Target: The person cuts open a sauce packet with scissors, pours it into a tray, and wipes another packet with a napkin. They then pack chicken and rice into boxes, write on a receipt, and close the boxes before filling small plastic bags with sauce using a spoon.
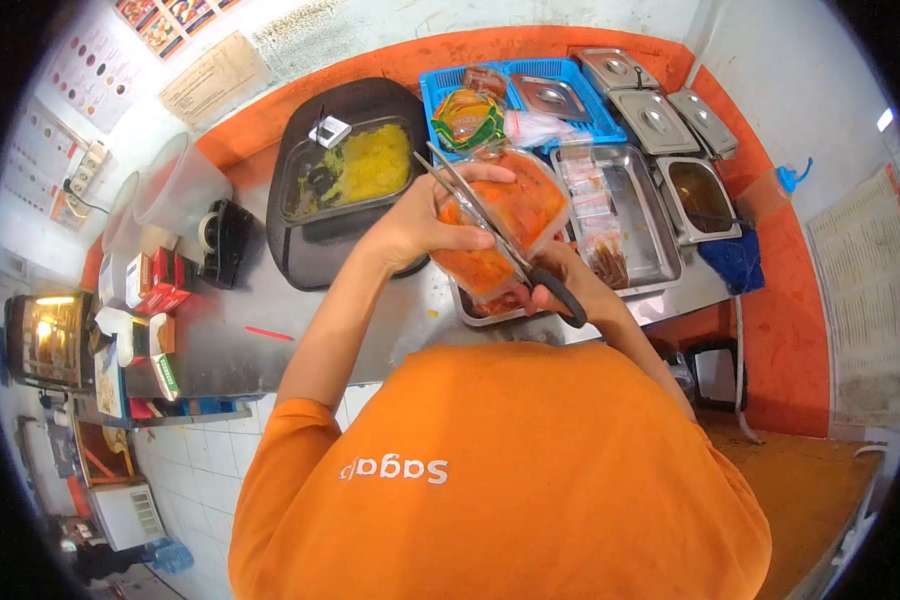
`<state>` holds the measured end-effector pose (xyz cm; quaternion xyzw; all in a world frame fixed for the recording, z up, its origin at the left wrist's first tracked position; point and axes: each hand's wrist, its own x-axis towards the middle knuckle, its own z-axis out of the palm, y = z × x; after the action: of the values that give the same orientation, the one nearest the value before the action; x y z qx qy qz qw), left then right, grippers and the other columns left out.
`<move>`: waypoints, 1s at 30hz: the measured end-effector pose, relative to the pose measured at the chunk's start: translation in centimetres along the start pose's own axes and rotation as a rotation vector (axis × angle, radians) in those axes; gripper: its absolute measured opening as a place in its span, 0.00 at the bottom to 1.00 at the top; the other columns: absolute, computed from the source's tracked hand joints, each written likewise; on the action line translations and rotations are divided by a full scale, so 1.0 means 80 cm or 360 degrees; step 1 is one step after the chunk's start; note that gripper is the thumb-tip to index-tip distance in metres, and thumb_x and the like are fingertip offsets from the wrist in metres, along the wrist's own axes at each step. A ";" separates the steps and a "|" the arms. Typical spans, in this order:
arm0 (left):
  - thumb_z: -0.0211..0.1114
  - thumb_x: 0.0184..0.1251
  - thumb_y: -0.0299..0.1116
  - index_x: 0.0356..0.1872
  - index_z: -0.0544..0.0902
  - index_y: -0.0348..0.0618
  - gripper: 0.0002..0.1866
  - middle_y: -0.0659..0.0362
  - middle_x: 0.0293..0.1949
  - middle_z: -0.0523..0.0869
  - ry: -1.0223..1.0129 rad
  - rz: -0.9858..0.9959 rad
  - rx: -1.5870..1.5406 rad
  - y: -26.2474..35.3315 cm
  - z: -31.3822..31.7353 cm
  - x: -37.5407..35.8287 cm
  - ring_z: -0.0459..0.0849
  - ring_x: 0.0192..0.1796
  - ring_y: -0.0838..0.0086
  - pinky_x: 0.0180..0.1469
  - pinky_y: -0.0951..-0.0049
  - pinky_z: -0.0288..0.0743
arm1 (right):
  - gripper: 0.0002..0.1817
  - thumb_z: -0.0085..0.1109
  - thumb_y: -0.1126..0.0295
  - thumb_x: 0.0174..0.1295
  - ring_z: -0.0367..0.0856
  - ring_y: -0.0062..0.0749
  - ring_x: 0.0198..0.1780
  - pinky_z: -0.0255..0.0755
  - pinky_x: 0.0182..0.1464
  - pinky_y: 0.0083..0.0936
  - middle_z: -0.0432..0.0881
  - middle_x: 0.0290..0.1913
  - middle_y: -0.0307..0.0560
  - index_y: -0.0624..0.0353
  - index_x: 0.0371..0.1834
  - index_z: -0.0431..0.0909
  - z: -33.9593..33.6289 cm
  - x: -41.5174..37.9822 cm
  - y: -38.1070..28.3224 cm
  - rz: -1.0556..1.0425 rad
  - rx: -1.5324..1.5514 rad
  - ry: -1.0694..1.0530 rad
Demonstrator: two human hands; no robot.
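Metal counter (225,345) running along orange-banded wall (470,45); blue basket (601,108) sitting beyond packets (530,195); left hand (425,215) gripping packets, right hand (552,280) holding scissors (560,293).

My head camera looks forward and down past my orange shirt (510,460) at the close worktop (355,335). It is the only view.

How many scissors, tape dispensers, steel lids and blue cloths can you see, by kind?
Scissors: 1
Tape dispenser: 1
Steel lids: 4
Blue cloth: 1
Total: 7
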<state>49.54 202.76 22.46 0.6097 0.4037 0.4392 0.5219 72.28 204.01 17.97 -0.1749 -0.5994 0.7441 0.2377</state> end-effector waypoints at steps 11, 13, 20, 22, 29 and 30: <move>0.75 0.44 0.22 0.56 0.75 0.40 0.32 0.60 0.49 0.80 0.0024 -0.0273 -0.0234 -0.027 0.019 0.010 0.81 0.47 0.77 0.49 0.78 0.75 | 0.36 0.78 0.58 0.42 0.76 0.19 0.27 0.66 0.24 0.16 0.80 0.32 0.36 0.57 0.56 0.72 -0.040 -0.029 0.019 0.0114 0.0081 0.0075; 0.70 0.51 0.17 0.54 0.76 0.37 0.26 0.58 0.48 0.81 0.0266 -0.0108 -0.0100 -0.061 0.009 0.016 0.81 0.46 0.78 0.44 0.80 0.77 | 0.38 0.78 0.50 0.40 0.72 0.15 0.29 0.65 0.30 0.13 0.74 0.30 0.33 0.58 0.53 0.74 -0.067 -0.074 -0.012 0.0214 -0.0288 0.0260; 0.71 0.54 0.22 0.51 0.79 0.37 0.21 0.58 0.45 0.83 0.0460 -0.0714 0.0314 -0.135 0.032 0.033 0.82 0.41 0.78 0.45 0.79 0.75 | 0.20 0.73 0.62 0.51 0.73 0.19 0.23 0.66 0.25 0.24 0.80 0.23 0.41 0.61 0.43 0.78 -0.218 -0.233 0.029 0.0088 -0.1576 0.2479; 0.74 0.51 0.25 0.54 0.77 0.36 0.27 0.57 0.46 0.82 0.0365 -0.0871 0.0721 -0.132 0.040 0.044 0.81 0.45 0.77 0.48 0.76 0.75 | 0.25 0.71 0.49 0.50 0.80 0.33 0.27 0.72 0.31 0.30 0.83 0.25 0.47 0.62 0.36 0.80 -0.252 -0.268 0.040 0.0444 -0.1519 0.2703; 0.76 0.47 0.25 0.60 0.73 0.41 0.35 0.52 0.43 0.84 0.0492 -0.0308 0.1628 -0.108 0.028 0.029 0.84 0.41 0.75 0.36 0.78 0.77 | 0.28 0.68 0.45 0.49 0.84 0.52 0.39 0.75 0.41 0.41 0.84 0.35 0.57 0.60 0.40 0.78 -0.312 -0.294 0.106 0.1073 -0.2047 0.2403; 0.75 0.47 0.26 0.59 0.73 0.40 0.34 0.54 0.42 0.84 0.0594 -0.0484 0.1369 -0.084 0.034 0.022 0.84 0.39 0.76 0.36 0.79 0.76 | 0.28 0.68 0.46 0.49 0.83 0.53 0.40 0.75 0.42 0.42 0.84 0.36 0.58 0.60 0.41 0.77 -0.310 -0.284 0.113 0.1078 -0.2101 0.2354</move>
<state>52.44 204.53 15.84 0.6150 0.7195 0.2533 0.1997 103.29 209.74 3.10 -0.8400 -0.5114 0.0044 0.1814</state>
